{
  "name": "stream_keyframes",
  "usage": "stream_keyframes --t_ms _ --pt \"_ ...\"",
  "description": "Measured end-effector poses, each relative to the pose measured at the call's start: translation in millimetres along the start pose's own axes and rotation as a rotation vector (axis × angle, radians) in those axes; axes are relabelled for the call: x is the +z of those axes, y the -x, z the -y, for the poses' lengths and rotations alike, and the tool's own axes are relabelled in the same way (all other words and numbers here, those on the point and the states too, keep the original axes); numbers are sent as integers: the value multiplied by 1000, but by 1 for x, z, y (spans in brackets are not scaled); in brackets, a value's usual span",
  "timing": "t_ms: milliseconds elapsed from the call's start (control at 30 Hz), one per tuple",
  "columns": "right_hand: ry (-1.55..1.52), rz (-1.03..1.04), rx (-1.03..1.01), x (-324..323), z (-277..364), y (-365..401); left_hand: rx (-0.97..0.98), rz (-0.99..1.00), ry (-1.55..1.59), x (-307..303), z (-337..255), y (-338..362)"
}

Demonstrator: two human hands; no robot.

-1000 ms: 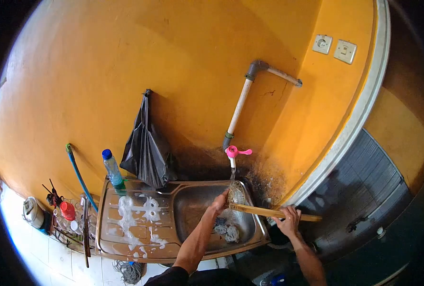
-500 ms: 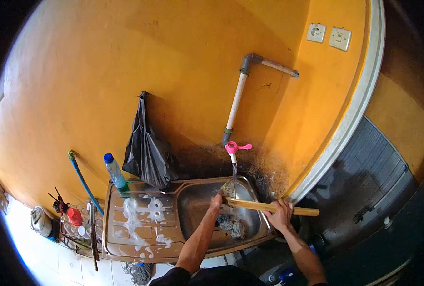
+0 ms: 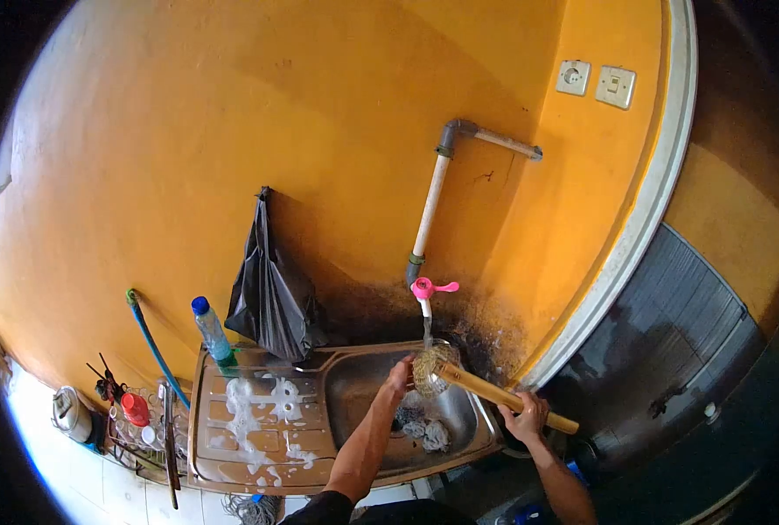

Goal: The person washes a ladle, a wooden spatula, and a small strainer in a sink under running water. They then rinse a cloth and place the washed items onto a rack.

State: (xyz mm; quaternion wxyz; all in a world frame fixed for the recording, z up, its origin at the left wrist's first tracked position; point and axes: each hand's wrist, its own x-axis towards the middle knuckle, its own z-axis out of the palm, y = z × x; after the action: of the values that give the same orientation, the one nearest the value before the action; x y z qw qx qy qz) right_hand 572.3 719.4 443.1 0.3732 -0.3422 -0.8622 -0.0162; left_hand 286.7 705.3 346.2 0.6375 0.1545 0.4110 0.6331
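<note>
A wire-mesh skimmer with a long, thick bamboo handle is held over the sink basin, its round head under the water running from the tap. My right hand is closed around the handle toward its free end. At the left edge of the mesh is my left hand, its fingers curled against the rim and partly hidden. Below the skimmer, a wet grey cloth-like clump lies in the basin.
White foam spreads over the ribbed drainboard. A blue-capped bottle stands at its back corner. A black plastic bag hangs on the wall. A rack with glasses and a red cup sits at the left.
The skimmer has turned so its round mesh faces up under the water, and its handle now slants down to the right. My left hand has shifted to the mesh's left edge.
</note>
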Motion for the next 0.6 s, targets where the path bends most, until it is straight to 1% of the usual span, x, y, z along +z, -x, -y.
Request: stream_keyframes --t_ms 33,67,133,167,200,267,333,400,433,500,533,567,600 --pt "-30 55 79 3 1 -2 6 -96 -61 -2 2 -3" --pt "-35 53 80 6 3 -4 10 -191 -122 -2 1 -1" --pt "44 167 238 12 11 -11 13 -166 -117 -4 0 10" --pt "17 224 317 11 16 -13 -9 -233 -68 -7 2 9" --pt "12 224 319 16 17 -14 -31 -300 -18 -10 5 9" --pt "90 279 361 32 13 -17 -10 -308 -47 -16 11 9" --pt "54 319 386 46 7 -19 8 -313 -75 -22 16 7" --pt "-7 401 431 47 11 -22 58 -334 -284 -29 22 2" --pt "31 425 440 44 14 -24 54 -333 -285 -32 24 -2" --pt "56 405 436 37 18 -22 100 -317 -471 -36 27 -6" --pt "81 382 427 36 19 -21 97 -317 -470 -37 30 -8" --pt "115 393 422 41 8 -16 149 -278 -412 -32 30 -3" --pt "113 396 424 29 14 -20 200 -242 -355 -28 30 2"
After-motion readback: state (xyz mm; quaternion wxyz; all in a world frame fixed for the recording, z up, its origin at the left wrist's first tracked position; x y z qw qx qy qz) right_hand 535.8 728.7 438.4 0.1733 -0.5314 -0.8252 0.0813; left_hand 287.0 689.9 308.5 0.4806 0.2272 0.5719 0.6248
